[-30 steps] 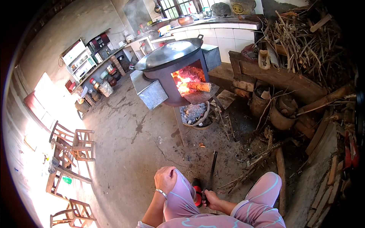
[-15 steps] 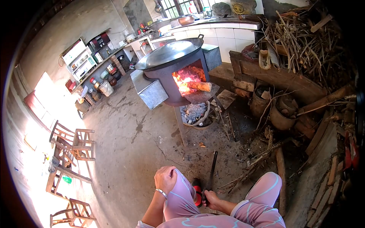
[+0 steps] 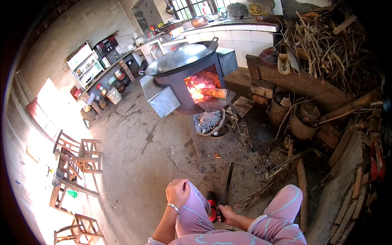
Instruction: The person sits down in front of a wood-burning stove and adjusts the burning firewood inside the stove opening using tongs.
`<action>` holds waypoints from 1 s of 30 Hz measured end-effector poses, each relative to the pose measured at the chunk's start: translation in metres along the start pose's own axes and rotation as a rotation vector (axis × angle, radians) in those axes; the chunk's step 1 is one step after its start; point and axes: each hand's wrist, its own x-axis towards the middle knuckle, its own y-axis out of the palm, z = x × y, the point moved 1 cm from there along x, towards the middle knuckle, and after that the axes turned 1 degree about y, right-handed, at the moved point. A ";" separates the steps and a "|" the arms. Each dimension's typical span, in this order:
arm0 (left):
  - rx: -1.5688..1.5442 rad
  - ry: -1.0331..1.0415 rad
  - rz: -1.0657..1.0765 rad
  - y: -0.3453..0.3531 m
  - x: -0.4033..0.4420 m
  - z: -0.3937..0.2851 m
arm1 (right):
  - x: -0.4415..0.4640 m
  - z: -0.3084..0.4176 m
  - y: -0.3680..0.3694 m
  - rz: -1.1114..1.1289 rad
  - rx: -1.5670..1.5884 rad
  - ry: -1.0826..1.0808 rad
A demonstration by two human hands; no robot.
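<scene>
My left hand [image 3: 178,192], with a bracelet at the wrist, lies over my left knee, its fingers curled round the pink trouser leg. Low between my knees, my right hand [image 3: 227,214] is closed on the handle end of a long, thin, dark fire tool [image 3: 230,179]. Whether it is tongs or a poker I cannot tell. The tool points forward, its far end above or on the floor. Ahead stands a metal stove [image 3: 182,90] with a lidded wok [image 3: 183,57] on top. Flames burn in its opening, where a log [image 3: 214,93] sticks out.
Under the stove sits a container of ash [image 3: 209,122]. To the right are old pots [image 3: 303,122], loose sticks and a large firewood pile [image 3: 322,45]. Wooden chairs [image 3: 87,155] stand at the left; a tiled counter [image 3: 241,38] runs along the back.
</scene>
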 end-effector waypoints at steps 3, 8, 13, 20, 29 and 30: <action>0.002 -0.007 0.005 -0.001 0.000 -0.001 | -0.001 0.000 0.000 0.012 0.007 0.010; -0.004 -0.003 -0.001 -0.001 0.000 -0.002 | 0.000 0.000 -0.001 0.013 0.013 0.010; -0.008 -0.006 -0.004 -0.001 0.000 -0.002 | 0.001 -0.001 0.001 -0.018 0.006 0.008; -0.007 -0.009 -0.002 0.000 0.000 0.000 | 0.001 -0.001 -0.001 -0.008 -0.013 0.005; -0.003 -0.022 0.007 -0.001 0.000 -0.002 | 0.002 -0.002 -0.002 -0.010 -0.005 0.014; -0.004 -0.021 0.008 -0.001 0.000 -0.002 | 0.002 -0.002 -0.002 -0.012 -0.003 0.011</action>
